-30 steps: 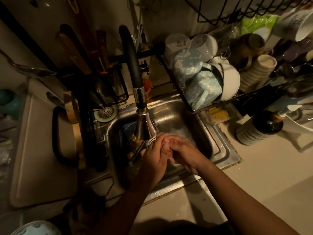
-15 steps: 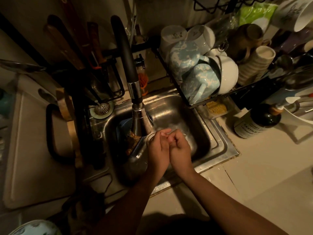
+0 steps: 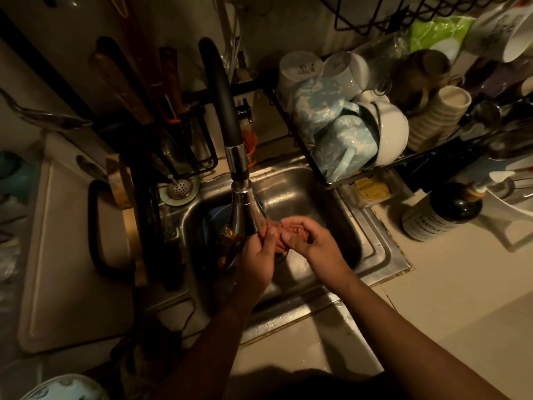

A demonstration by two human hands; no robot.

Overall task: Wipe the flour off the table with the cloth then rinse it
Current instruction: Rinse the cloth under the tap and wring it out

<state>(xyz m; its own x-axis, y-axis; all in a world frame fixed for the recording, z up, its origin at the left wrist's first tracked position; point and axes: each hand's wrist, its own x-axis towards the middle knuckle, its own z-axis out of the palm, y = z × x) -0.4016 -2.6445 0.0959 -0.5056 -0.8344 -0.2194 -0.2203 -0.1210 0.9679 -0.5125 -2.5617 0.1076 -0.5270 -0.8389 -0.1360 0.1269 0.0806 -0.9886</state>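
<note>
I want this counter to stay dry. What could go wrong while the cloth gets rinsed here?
The left hand and right hand grip the cloth right at the faucet head, towards the sink front rim, so water may splash onto the counter. The mugs piled in the rack overhang its back corner; a lifted hand might knock one.

Shiny brushed-steel sink [image 3: 372, 255] under the right grip [image 3: 314, 243]; matt black tap hose [image 3: 219, 90] beyond it; glossy glazed mugs [image 3: 343, 148]
</note>
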